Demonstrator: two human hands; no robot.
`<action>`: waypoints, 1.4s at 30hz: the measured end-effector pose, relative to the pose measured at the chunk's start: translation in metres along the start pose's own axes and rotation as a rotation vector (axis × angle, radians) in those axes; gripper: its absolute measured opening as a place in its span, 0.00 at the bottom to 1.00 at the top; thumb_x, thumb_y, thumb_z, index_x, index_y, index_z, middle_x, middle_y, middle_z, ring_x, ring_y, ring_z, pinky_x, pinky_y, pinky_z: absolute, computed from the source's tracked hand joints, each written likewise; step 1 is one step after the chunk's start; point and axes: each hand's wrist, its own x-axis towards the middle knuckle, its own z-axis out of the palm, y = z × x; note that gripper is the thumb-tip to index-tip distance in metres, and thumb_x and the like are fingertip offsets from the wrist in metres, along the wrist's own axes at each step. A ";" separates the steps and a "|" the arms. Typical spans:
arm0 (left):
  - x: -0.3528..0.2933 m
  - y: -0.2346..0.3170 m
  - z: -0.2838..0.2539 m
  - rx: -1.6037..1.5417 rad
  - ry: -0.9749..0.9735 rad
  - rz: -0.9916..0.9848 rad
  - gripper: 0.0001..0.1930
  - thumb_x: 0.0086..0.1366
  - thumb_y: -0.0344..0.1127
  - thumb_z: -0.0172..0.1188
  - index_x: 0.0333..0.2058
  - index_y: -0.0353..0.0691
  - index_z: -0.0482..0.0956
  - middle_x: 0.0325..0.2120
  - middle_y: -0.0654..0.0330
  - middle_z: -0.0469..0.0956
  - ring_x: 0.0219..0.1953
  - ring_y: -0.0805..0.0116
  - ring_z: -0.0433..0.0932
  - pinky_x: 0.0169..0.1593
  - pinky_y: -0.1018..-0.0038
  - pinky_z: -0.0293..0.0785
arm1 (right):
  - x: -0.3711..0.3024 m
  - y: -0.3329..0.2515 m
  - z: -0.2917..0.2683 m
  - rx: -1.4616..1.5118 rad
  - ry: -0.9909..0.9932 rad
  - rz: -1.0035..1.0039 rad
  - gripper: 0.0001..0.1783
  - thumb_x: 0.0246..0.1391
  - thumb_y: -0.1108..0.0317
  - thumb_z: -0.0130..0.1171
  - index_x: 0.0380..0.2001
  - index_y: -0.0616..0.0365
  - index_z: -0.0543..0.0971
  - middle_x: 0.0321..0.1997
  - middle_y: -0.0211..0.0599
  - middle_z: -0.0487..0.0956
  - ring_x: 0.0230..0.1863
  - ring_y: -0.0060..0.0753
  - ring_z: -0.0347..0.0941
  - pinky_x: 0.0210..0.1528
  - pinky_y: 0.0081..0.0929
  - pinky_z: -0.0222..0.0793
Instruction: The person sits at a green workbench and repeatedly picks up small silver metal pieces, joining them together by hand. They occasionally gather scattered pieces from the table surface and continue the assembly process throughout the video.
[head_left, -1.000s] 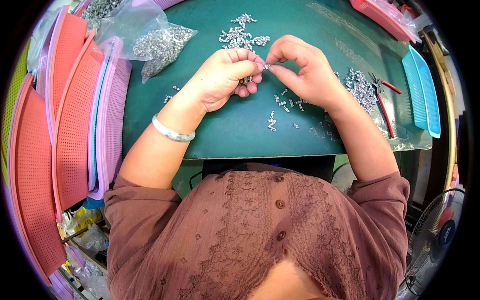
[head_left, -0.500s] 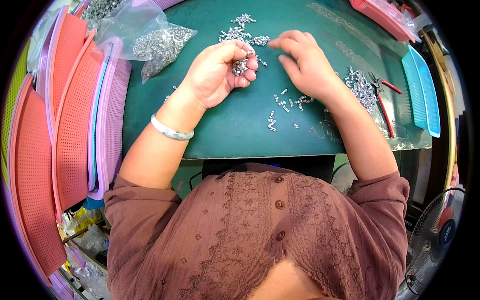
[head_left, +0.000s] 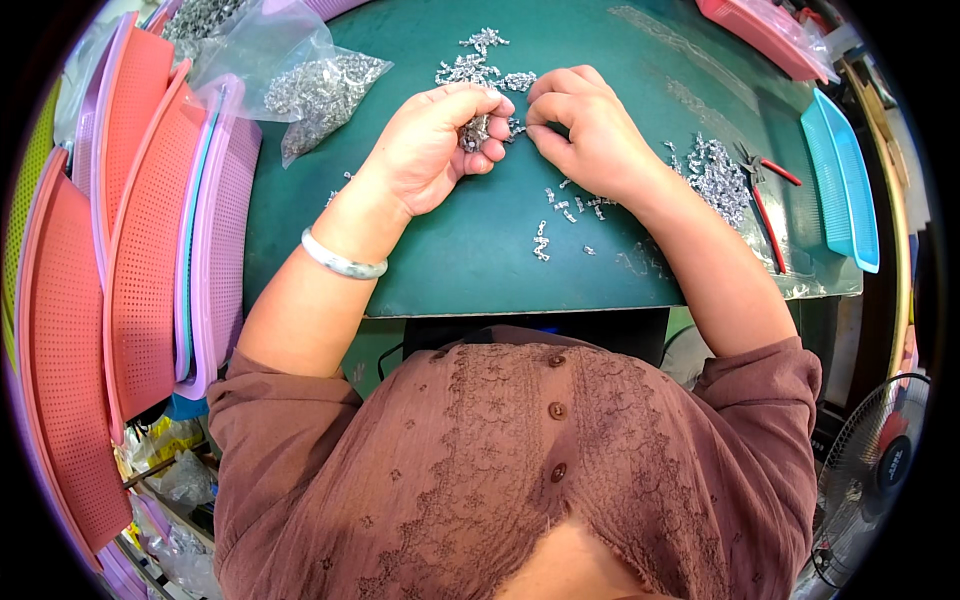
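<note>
My left hand (head_left: 428, 140) is cupped upward, its fingers curled round a clump of small silvery metal pieces (head_left: 474, 134). Its thumb rests along the top of them. Just to the right, my right hand (head_left: 585, 130) has its thumb and index finger bent together in a pinch, close to the left fingertips. Whatever sits between those tips is too small to make out. Behind the hands lies a loose pile of similar silvery pieces (head_left: 470, 70). Several more scattered pieces (head_left: 541, 242) lie nearer me on the green tabletop (head_left: 450, 270).
A clear plastic bag of metal pieces (head_left: 325, 95) lies at the back left, beside stacked pink and purple baskets (head_left: 150, 250). Right of my right forearm are another pile (head_left: 715, 175), red-handled pliers (head_left: 768, 225) and a blue basket (head_left: 838, 180). A fan (head_left: 880, 470) stands at lower right.
My right hand has moved slightly left toward the left hand, and its spread fingers have curled into a pinch. The left hand stays nearly still round the metal pieces.
</note>
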 end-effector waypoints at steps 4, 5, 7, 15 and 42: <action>0.000 -0.001 0.002 0.011 0.028 -0.005 0.07 0.61 0.34 0.51 0.31 0.37 0.74 0.22 0.65 0.72 0.22 0.78 0.69 0.23 0.85 0.66 | 0.001 -0.003 -0.001 0.044 0.018 0.011 0.02 0.40 0.72 0.58 0.22 0.56 0.77 0.34 0.33 0.74 0.41 0.40 0.66 0.45 0.34 0.62; 0.000 -0.001 0.003 0.014 0.032 -0.004 0.07 0.61 0.34 0.51 0.31 0.37 0.74 0.22 0.65 0.72 0.22 0.78 0.69 0.23 0.85 0.65 | 0.001 -0.002 -0.001 0.049 0.014 0.004 0.02 0.40 0.72 0.58 0.22 0.57 0.77 0.33 0.33 0.74 0.41 0.40 0.66 0.45 0.34 0.62; -0.001 0.000 0.004 0.022 0.038 -0.003 0.07 0.61 0.34 0.51 0.31 0.38 0.74 0.22 0.65 0.72 0.21 0.78 0.69 0.23 0.85 0.65 | 0.000 -0.002 0.001 0.060 0.005 -0.010 0.02 0.40 0.72 0.58 0.22 0.57 0.77 0.33 0.33 0.74 0.41 0.40 0.66 0.45 0.34 0.62; 0.000 -0.001 0.003 0.102 0.030 -0.035 0.08 0.61 0.36 0.52 0.30 0.38 0.74 0.20 0.66 0.71 0.20 0.79 0.69 0.21 0.86 0.63 | 0.005 -0.006 -0.010 0.115 0.105 -0.068 0.04 0.41 0.74 0.58 0.24 0.58 0.74 0.31 0.33 0.74 0.37 0.39 0.67 0.40 0.31 0.65; -0.004 -0.001 0.006 0.130 -0.031 -0.003 0.04 0.56 0.29 0.54 0.30 0.37 0.74 0.22 0.63 0.72 0.20 0.78 0.69 0.22 0.84 0.65 | 0.002 -0.013 -0.015 0.337 0.101 -0.076 0.04 0.41 0.77 0.57 0.25 0.60 0.75 0.29 0.37 0.75 0.35 0.39 0.71 0.38 0.29 0.67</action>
